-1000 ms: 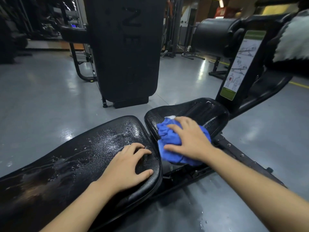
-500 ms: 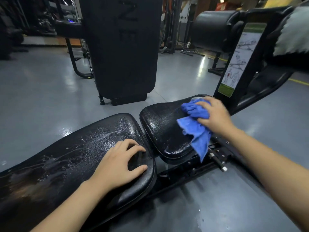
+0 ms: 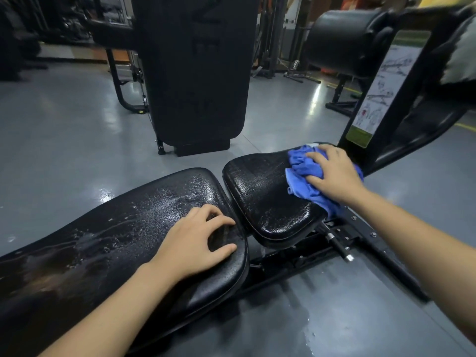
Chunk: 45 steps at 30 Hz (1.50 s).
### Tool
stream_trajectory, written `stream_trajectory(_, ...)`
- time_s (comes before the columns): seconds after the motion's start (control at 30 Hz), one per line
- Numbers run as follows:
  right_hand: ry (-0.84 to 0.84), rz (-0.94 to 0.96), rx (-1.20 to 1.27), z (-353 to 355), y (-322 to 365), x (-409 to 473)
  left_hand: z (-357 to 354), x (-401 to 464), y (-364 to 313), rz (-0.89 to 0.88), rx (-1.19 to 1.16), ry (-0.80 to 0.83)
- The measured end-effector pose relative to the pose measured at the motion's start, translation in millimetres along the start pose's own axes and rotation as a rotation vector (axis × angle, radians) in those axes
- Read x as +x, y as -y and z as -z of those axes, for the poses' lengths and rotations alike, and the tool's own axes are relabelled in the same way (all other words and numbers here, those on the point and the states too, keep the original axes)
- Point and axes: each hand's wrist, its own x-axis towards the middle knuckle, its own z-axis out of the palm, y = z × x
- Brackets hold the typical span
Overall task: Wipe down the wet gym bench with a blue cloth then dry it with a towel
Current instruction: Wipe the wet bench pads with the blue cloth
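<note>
A black gym bench has two pads, both beaded with water. The long back pad [image 3: 123,228] runs to the lower left and the small seat pad [image 3: 260,191] lies right of it. A crumpled blue cloth [image 3: 304,173] lies on the seat pad's far right part, and my right hand [image 3: 332,173] presses down on it with fingers spread over the bunched fabric. My left hand [image 3: 195,240] rests on the near end of the back pad, fingers bent, thumb along the pad's edge. A white towel [image 3: 461,60] hangs on the frame at the upper right.
The black bench frame [image 3: 386,140] with an instruction placard [image 3: 378,91] rises beside the seat. A round black roller pad [image 3: 340,39] sits above it. A tall black machine panel [image 3: 195,73] stands behind the bench on the grey floor [image 3: 64,140]. An adjustment pin [image 3: 337,246] sticks out under the seat.
My right hand moved the blue cloth from the seat pad's near left part across to its far right part. My left hand stayed on the back pad.
</note>
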Motion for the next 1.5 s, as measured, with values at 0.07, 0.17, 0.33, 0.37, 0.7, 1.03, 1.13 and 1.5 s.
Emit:
stream_trajectory(0.07, -0.022, 0.091, 0.038, -6.8, 27.7, -27.9, 0.6, -0.2, -0.3, 0.003, 0.001, 0.007)
stream_trajectory(0.17, -0.035, 0.179, 0.025, -14.7, 69.1, -59.7, 1.2, -0.5, -2.3, 0.013, -0.015, 0.009)
stream_trajectory(0.33, -0.005, 0.254, -0.098, -23.4, 104.4, -66.0, 0.7, -4.3, -2.1, 0.037, -0.051, 0.009)
stream_trajectory(0.37, 0.005, 0.277, -0.121, -25.0, 109.2, -65.7, 0.7, -4.7, -1.6, 0.037, -0.056, 0.011)
stream_trajectory(0.7, 0.195, 0.393, -0.066, -51.7, 140.3, 36.3, 1.2, 3.2, 4.2, 0.002, -0.05, 0.017)
stream_trajectory(1.03, 0.305, 0.168, -0.03, -69.6, 112.3, 128.5, 6.6, 17.3, 7.6, -0.016, 0.004, 0.04)
stream_trajectory(1.13, 0.311, 0.047, -0.067, -54.0, 73.2, 133.1, 5.7, 17.3, 8.0, -0.015, 0.003, 0.05)
stream_trajectory(1.5, 0.167, -0.247, 0.003, 4.2, -38.5, 90.9, 6.9, 10.3, 9.2, -0.017, -0.002, 0.049)
